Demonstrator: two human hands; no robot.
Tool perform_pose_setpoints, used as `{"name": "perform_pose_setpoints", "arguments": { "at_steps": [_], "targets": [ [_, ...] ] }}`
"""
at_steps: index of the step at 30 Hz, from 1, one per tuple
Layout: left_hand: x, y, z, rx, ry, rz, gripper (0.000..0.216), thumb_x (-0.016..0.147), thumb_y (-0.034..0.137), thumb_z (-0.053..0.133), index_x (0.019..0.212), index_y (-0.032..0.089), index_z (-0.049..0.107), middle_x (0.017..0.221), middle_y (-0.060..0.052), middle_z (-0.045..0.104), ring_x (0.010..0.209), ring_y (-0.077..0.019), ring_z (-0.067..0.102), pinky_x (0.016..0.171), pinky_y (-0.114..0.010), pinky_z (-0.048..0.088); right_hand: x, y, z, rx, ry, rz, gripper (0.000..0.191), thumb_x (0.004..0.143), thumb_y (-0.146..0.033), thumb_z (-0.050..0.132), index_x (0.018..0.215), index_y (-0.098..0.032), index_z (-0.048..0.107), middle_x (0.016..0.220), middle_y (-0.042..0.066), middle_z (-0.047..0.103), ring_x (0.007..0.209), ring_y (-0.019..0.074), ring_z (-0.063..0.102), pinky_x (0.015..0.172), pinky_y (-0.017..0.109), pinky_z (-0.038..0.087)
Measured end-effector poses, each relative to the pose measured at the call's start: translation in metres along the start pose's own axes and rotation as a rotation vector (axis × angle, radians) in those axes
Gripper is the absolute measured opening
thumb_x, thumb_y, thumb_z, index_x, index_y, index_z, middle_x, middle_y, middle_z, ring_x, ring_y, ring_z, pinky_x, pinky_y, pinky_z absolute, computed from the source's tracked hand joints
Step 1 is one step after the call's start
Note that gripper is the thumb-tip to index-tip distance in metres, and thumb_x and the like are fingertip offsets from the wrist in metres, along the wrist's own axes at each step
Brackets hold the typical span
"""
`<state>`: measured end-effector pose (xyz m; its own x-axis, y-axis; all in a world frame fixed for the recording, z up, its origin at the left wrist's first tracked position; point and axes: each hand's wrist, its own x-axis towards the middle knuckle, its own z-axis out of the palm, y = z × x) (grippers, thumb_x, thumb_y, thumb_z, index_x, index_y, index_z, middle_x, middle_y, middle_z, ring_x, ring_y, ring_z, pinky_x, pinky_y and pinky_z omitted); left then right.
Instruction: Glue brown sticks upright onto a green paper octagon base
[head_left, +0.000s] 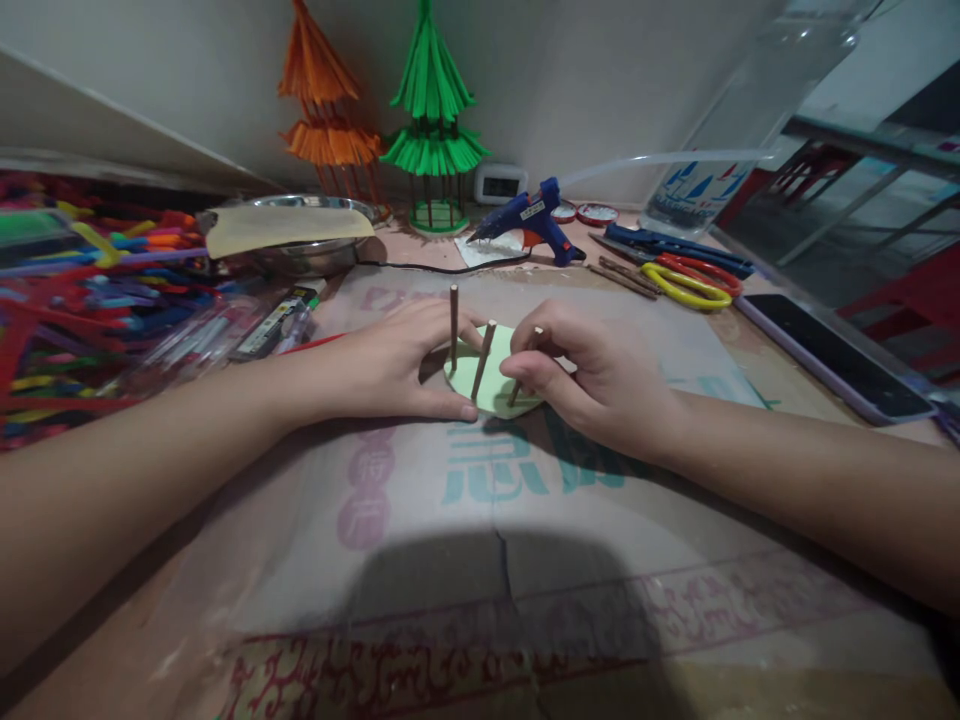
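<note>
A pale green round disc point(496, 388) lies on the covered table in front of me. Two thin brown sticks stand on it: one upright stick point(454, 330) at the left edge and a slightly leaning stick point(483, 362) near the middle. My left hand point(397, 362) grips the disc's left side, thumb at the near edge and fingers around the far edge. Between thumb and bent fingers, my right hand point(600, 375) pinches a third brown stick point(514, 394), its lower end at the disc's right part. My fingers cover much of that stick.
Behind stand an orange tiered model point(322, 140) and a green one point(433, 150). A blue glue gun point(525, 215), a metal bowl point(322, 258), yellow-handled scissors point(686, 287) and a phone point(832, 355) surround the work area. Colourful pipe cleaners point(90, 300) fill the left side.
</note>
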<state>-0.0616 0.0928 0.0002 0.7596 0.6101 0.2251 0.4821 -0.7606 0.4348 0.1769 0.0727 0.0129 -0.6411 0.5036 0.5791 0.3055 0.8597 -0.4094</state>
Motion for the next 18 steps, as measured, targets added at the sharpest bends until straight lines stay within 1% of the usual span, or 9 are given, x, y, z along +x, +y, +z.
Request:
{"name": "perform_pose_setpoints", "arguments": {
  "at_steps": [4, 9, 11, 13, 15, 18],
  "targets": [
    [0.0001, -0.0015, 0.0008, 0.012, 0.006, 0.01, 0.039, 0.083, 0.049, 0.075, 0.109, 0.025, 0.06, 0.121, -0.006, 0.062, 0.115, -0.0274, 0.056, 0.099, -0.041, 0.043, 0.0008, -0.0007, -0.0007, 0.005, 0.009, -0.008, 0.028, 0.102, -0.038, 0.054, 0.08, -0.02, 0.054, 0.072, -0.003, 0.055, 0.06, 0.0104, 0.05, 0.059, 0.024, 0.038],
    [-0.0004, -0.0011, 0.0003, 0.008, 0.011, 0.018, 0.041, 0.083, 0.049, 0.074, 0.112, 0.025, 0.059, 0.126, -0.006, 0.061, 0.119, -0.0278, 0.055, 0.101, -0.042, 0.042, -0.0016, 0.0021, 0.0007, 0.043, 0.0, 0.024, 0.023, 0.101, -0.037, 0.056, 0.085, -0.021, 0.054, 0.071, -0.003, 0.055, 0.059, 0.0104, 0.051, 0.057, 0.025, 0.038],
    [-0.0007, -0.0002, 0.0, -0.001, 0.01, 0.013, 0.042, 0.084, 0.05, 0.073, 0.115, 0.026, 0.058, 0.128, -0.006, 0.06, 0.119, -0.0278, 0.054, 0.101, -0.041, 0.042, -0.0036, 0.0043, 0.0009, 0.107, -0.023, 0.043, 0.019, 0.099, -0.039, 0.06, 0.096, -0.021, 0.056, 0.072, -0.004, 0.055, 0.058, 0.0104, 0.052, 0.055, 0.025, 0.039],
    [-0.001, 0.0003, 0.0001, 0.001, 0.014, 0.008, 0.043, 0.084, 0.051, 0.073, 0.115, 0.025, 0.058, 0.126, -0.006, 0.061, 0.118, -0.0276, 0.055, 0.101, -0.041, 0.043, -0.0055, 0.0058, -0.0004, 0.197, -0.028, 0.042, 0.026, 0.097, -0.042, 0.062, 0.112, -0.022, 0.054, 0.075, -0.004, 0.056, 0.058, 0.0105, 0.053, 0.053, 0.025, 0.04],
    [-0.001, 0.0, 0.0007, 0.002, 0.03, 0.018, 0.043, 0.084, 0.051, 0.073, 0.114, 0.025, 0.058, 0.127, -0.007, 0.06, 0.118, -0.0279, 0.055, 0.101, -0.042, 0.043, -0.007, 0.0061, -0.0033, 0.262, 0.014, 0.017, 0.035, 0.098, -0.043, 0.059, 0.125, -0.024, 0.05, 0.081, -0.002, 0.057, 0.059, 0.0111, 0.054, 0.053, 0.026, 0.043],
    [-0.0007, -0.0013, 0.0015, -0.018, 0.047, 0.037, 0.044, 0.083, 0.051, 0.074, 0.113, 0.024, 0.057, 0.131, -0.008, 0.059, 0.123, -0.0294, 0.052, 0.105, -0.045, 0.041, -0.0085, 0.005, -0.0082, 0.248, 0.117, -0.035, 0.03, 0.103, -0.036, 0.048, 0.132, -0.027, 0.049, 0.088, 0.0, 0.058, 0.063, 0.0129, 0.055, 0.056, 0.029, 0.046]
  ]
}}
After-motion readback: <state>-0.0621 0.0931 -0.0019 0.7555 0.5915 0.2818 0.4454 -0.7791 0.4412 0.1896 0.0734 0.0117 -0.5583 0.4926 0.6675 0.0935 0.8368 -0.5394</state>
